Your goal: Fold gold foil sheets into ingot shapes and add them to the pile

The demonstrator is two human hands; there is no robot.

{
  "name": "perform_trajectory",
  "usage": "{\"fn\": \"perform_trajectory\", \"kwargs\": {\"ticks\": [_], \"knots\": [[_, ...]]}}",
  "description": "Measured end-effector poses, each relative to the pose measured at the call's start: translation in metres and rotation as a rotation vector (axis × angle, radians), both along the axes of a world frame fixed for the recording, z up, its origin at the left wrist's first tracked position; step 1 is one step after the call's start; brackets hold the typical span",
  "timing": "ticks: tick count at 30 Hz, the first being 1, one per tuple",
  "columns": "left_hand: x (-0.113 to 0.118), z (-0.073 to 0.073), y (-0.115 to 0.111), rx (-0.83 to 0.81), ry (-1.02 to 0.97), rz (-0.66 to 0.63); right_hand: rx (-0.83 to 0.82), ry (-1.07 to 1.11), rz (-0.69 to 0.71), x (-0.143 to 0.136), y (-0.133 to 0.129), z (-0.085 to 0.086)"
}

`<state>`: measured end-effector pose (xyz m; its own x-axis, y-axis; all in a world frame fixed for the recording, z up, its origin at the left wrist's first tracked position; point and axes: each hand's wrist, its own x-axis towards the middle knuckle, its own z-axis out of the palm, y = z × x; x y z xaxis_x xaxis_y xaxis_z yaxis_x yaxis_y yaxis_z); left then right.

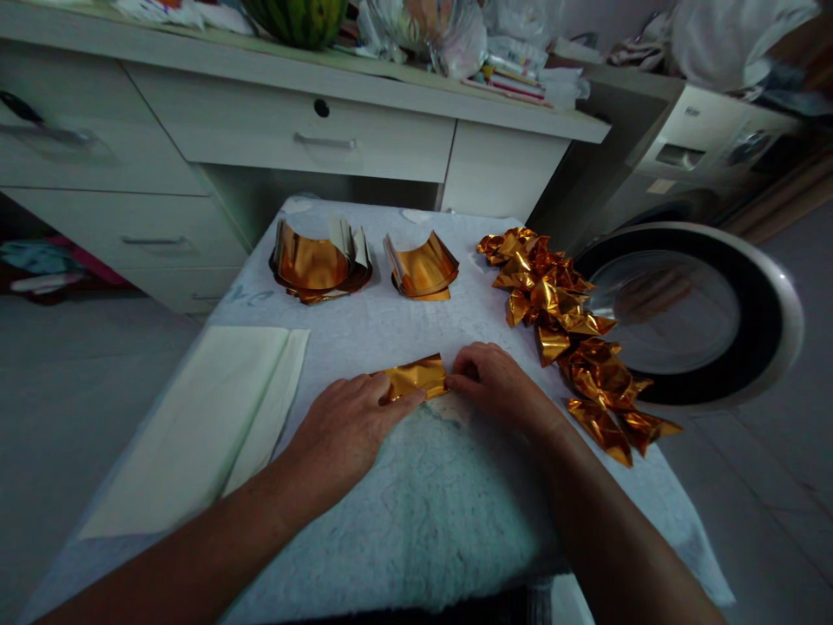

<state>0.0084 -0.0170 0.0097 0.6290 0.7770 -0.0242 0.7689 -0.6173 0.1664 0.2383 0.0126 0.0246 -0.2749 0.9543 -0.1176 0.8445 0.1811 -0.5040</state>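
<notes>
A piece of gold foil paper lies on the cloth-covered table between my hands. My left hand rests over its left end, fingers closed on it. At the right end, my right hand pinches the foil's edge with curled fingers. Behind them stand two curved stacks of gold sheets, a larger one on the left and a smaller one in the middle. Crumpled, folded gold foil pieces run in a row along the table's right side.
Pale folded sheets lie on the table's left side. Beyond the table stands a white drawer cabinet with a watermelon and plastic bags on top. An open round washing machine door is close to the right edge.
</notes>
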Motion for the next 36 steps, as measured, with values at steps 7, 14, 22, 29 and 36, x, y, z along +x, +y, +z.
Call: {"fn": "perform_trajectory", "kwargs": {"ticks": [7,14,22,29,36], "knots": [[-0.001,-0.003,0.000,-0.026,-0.005,-0.006,0.122,0.324,-0.087,-0.006,-0.008,0.003],[0.000,-0.004,0.000,-0.062,-0.042,0.010,0.097,0.211,0.117,-0.018,-0.014,0.002],[0.000,-0.005,0.001,-0.062,-0.041,0.046,0.115,0.124,0.141,-0.020,-0.014,0.000],[0.004,0.000,0.003,-0.044,-0.050,0.097,0.120,0.032,0.089,-0.029,-0.015,-0.002],[0.004,0.001,-0.002,-0.007,-0.149,0.218,0.147,-0.072,0.069,-0.039,-0.018,0.000]]}}
